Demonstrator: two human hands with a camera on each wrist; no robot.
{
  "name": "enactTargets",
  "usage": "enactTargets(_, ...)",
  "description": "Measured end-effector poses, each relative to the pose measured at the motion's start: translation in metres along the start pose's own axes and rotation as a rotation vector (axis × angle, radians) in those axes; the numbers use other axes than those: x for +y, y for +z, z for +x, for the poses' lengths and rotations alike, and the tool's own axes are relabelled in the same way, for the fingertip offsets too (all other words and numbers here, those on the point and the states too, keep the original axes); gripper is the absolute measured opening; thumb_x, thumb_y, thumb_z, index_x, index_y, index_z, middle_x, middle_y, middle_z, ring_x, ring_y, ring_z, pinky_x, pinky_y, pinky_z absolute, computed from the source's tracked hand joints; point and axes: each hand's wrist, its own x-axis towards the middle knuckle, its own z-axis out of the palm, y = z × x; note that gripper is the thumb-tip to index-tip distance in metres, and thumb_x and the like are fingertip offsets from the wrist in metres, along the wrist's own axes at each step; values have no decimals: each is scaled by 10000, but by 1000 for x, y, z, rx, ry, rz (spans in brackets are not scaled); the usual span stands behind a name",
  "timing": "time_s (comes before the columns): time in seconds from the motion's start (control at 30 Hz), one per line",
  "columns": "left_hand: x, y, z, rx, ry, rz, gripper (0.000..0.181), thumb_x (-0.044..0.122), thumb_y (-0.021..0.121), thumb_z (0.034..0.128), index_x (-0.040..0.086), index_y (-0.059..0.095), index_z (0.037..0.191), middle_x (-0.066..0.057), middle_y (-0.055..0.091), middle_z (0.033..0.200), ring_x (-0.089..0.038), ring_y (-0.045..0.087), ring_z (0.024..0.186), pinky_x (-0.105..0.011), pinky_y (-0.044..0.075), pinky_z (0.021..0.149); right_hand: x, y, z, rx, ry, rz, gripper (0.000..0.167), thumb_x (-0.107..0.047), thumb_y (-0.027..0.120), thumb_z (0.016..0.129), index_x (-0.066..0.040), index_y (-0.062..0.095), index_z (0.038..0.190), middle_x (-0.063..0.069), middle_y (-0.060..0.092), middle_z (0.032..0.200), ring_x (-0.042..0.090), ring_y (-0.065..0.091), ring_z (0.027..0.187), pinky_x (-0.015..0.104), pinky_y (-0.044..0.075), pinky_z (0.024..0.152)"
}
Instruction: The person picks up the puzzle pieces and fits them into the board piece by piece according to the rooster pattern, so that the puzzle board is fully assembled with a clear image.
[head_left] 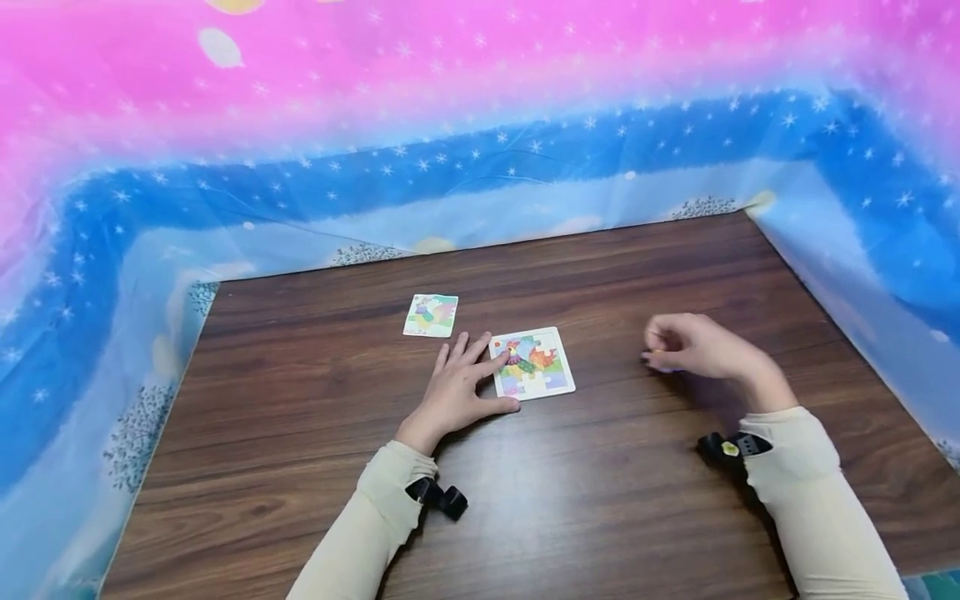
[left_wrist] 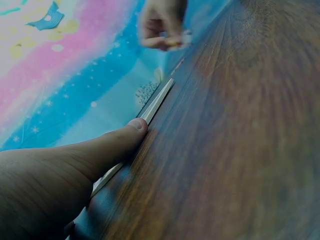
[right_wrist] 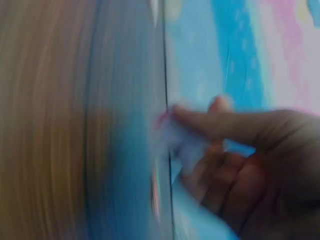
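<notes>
A square jigsaw puzzle [head_left: 534, 363] with a colourful rooster picture and a white frame lies flat on the table. Bare white patches show at its lower middle and upper right. My left hand [head_left: 461, 385] rests at its left side, fingers spread and fairly straight. Its index finger lies over the picture, while the thumb [left_wrist: 132, 127] touches the near edge. Off to the right and above the table, my right hand [head_left: 693, 346] pinches a small puzzle piece [right_wrist: 182, 142] between thumb and fingers. That piece is blurred, and its print cannot be made out.
A small square picture card [head_left: 431, 316] with a similar print lies behind my left hand. The dark wooden table [head_left: 600, 492] meets a pink and blue patterned cloth [head_left: 480, 167] at its back and sides. Each wrist carries a black camera strap.
</notes>
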Motion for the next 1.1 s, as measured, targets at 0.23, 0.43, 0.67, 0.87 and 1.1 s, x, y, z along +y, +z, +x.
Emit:
enactTargets(0.23,-1,7,-6,6,-21,-13,832,587,808,879,244,520,1580,-99,252,1737,-407,73,1615,-619,12,1278,-46,82,65,-120,-235,263,197,-21,841,886,-11,690,1012,63,726,939,177,726,829,323,617,748)
enactTargets(0.43,2,9,-3,-4,-3,-25,831,584,804,886,225,518,1579,-109,250,1736,-414,69,1614,-620,3,1277,-59,114,81,-105,-238,169,172,-44,870,869,-113,713,847,-55,711,816,103,663,742,272,551,687)
enactTargets(0.67,4,1,-1,-3,-14,-9,836,576,813,880,238,511,1583,-96,237,1740,-400,62,1617,-604,-6,1282,-64,113,83,-61,-203,49,242,-35,855,873,-178,685,775,-112,650,724,75,570,656,261,469,623)
enactTargets(0.87,4,1,0,-7,-15,-18,832,580,804,889,242,502,1587,-95,228,1744,-396,58,1619,-605,-4,1281,-71,114,75,-42,-199,-13,206,-22,817,899,-150,686,803,-107,670,725,65,575,644,279,482,635)
enactTargets(1.1,3,1,-1,-12,-14,-26,831,578,799,895,242,493,1590,-95,214,1747,-399,44,1619,-610,-13,1279,-82,120,72,-13,-178,-121,219,-12,807,896,-151,675,792,-106,629,688,62,539,639,287,454,629)
